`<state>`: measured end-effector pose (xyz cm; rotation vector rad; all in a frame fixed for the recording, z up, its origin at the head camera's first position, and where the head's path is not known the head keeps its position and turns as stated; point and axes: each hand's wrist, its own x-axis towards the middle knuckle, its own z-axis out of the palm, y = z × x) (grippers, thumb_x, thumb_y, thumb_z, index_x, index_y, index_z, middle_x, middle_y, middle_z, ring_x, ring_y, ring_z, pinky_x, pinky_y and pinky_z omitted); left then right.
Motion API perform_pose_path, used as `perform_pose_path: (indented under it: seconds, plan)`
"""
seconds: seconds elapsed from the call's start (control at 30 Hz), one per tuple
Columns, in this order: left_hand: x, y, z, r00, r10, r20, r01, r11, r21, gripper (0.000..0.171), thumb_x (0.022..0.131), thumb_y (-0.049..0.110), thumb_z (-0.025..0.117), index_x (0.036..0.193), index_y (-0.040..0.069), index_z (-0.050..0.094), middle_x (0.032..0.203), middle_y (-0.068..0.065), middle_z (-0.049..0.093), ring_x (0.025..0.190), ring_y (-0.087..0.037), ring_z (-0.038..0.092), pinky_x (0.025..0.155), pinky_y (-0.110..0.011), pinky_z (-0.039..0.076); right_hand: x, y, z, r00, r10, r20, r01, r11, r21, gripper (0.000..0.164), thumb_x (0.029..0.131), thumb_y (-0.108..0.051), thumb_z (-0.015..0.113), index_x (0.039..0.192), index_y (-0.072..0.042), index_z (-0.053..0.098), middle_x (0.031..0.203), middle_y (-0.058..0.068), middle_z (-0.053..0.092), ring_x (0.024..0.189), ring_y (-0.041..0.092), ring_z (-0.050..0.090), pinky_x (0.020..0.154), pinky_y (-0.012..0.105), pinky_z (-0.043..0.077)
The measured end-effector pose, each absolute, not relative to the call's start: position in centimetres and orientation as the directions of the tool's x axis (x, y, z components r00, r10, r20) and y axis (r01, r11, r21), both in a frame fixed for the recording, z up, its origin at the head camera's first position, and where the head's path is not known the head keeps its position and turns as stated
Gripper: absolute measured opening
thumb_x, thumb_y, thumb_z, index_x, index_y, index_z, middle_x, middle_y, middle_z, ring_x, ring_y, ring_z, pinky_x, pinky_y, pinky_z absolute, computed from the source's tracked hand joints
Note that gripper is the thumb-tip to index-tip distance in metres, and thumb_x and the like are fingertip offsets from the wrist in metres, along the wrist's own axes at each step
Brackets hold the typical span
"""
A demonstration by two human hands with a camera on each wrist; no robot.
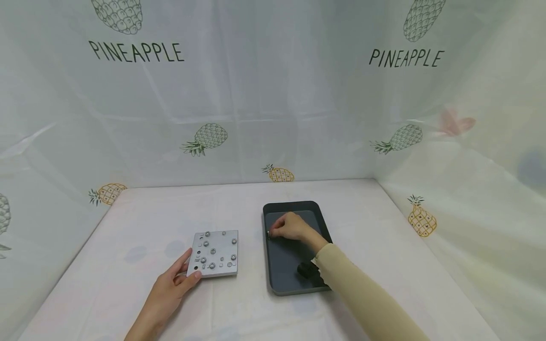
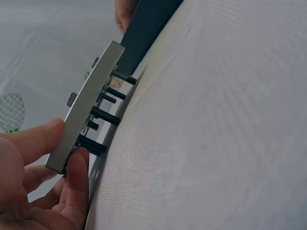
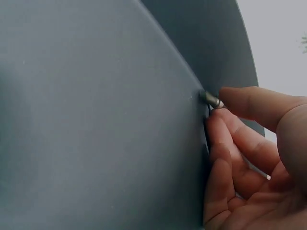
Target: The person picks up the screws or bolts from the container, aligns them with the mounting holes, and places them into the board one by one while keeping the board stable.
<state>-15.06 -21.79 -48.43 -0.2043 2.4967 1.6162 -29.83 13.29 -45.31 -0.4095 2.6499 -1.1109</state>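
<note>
My left hand (image 1: 165, 292) grips a square silver metal plate (image 1: 217, 240) by its near left corner, thumb on one face and fingers on the other. Several screws stand in the plate's top. From the left wrist view, their dark threaded shanks (image 2: 106, 116) stick out underneath, close over the table. Inside a dark grey tray (image 1: 294, 207), my right hand (image 1: 294, 226) is at the left wall with fingers curled. Between its thumb and fingertips it pinches a small metal pin (image 3: 211, 99), right at the tray's floor edge. A second small light tip (image 3: 268, 177) shows among the curled fingers.
A small black object (image 1: 306, 270) lies in the near part of the tray, partly behind the right sleeve (image 1: 354, 284). The table has a pale cloth (image 1: 141, 227), and a pineapple-print curtain (image 1: 273, 94) hangs behind and on both sides.
</note>
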Motion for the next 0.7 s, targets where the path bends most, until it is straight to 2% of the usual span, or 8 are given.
perform_pose_path:
  seconds: [0.2,0.47,0.7]
  plan:
    - [-15.11,-21.71,-48.47,-0.977,-0.03,-0.21,-0.204,0.409,0.89,0.09,0.097,0.044,0.078,0.17,0.022,0.029,0.15,-0.013,0.054,0.097,-0.01,0.058,0.082,-0.019,0.045,-29.8,13.2,-45.5,-0.92,-0.369,-0.13,-0.145,0.63,-0.763,0.011,0.09,-0.019,0.086,0.099,-0.013,0.085,0.097,-0.004,0.079,0.09,0.012,0.065,0.078,0.028,0.052]
    - [-15.1,-21.73,-48.48,-0.975,-0.035,-0.219,-0.214,0.41,0.887,0.091,0.097,0.044,0.078,0.17,0.022,0.029,0.15,-0.013,0.054,0.097,-0.011,0.058,0.083,-0.019,0.045,-29.53,12.85,-45.39,-0.927,-0.356,-0.119,-0.142,0.626,-0.767,0.012,0.083,-0.013,0.091,0.094,-0.012,0.085,0.084,-0.004,0.079,0.081,0.009,0.069,0.078,0.027,0.053]
    - [-15.06,-21.62,-48.42,-0.975,-0.033,-0.22,-0.215,0.393,0.894,0.09,0.098,0.043,0.078,0.17,0.022,0.029,0.152,-0.014,0.053,0.096,-0.011,0.058,0.082,-0.019,0.046,-29.63,12.91,-45.45,-0.931,-0.355,-0.087,-0.175,0.642,-0.746,0.008,0.084,-0.011,0.088,0.092,-0.013,0.085,0.082,-0.005,0.078,0.078,0.009,0.068,0.074,0.027,0.052]
